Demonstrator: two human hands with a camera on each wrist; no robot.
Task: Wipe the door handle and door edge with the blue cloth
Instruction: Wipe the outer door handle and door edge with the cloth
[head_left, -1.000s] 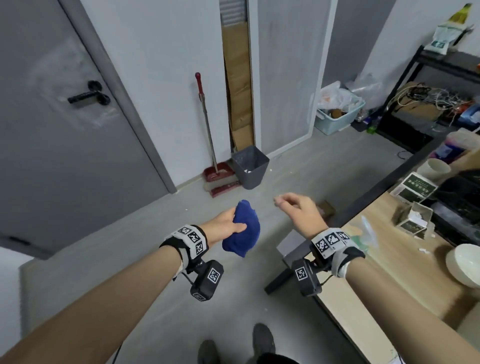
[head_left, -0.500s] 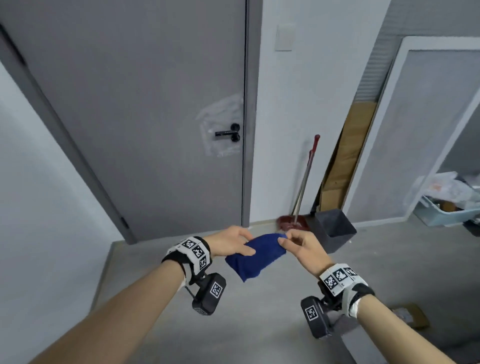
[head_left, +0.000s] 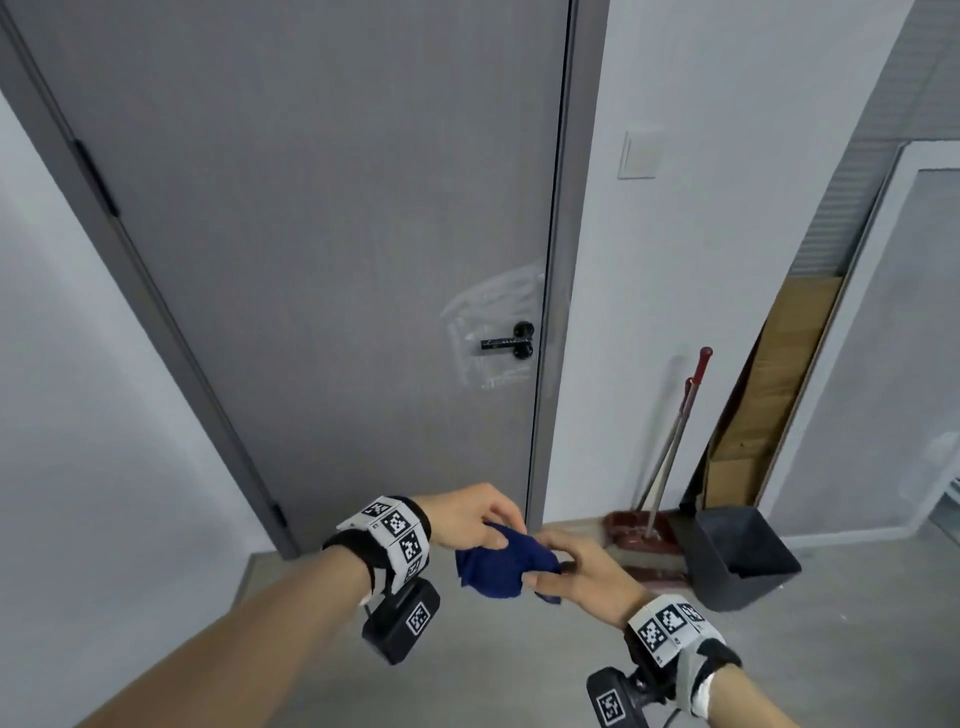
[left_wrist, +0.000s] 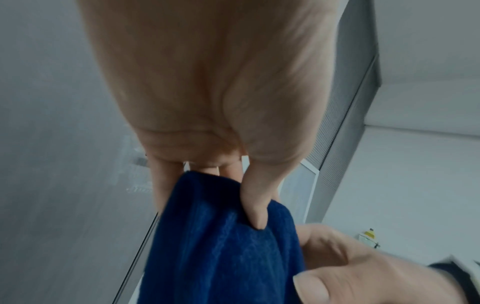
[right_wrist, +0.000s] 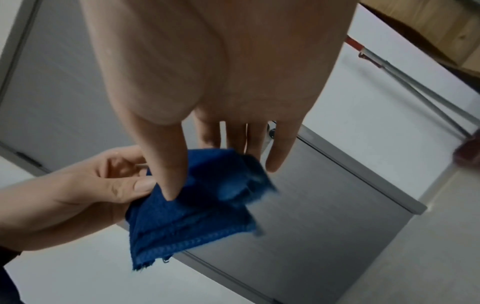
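Both hands are readying the cloth (head_left: 493, 569) in front of the shut door (head_left: 322, 260); no wiping has begun. The left hand (head_left: 475, 514) pinches one end, the right hand (head_left: 582, 571) seemingly pinches the other, though blur hides its fingertips. Next: raise the cloth to the handle (head_left: 506, 342), well above. Compared with half a second ago, the door looks nearer and the cloth more bunched.
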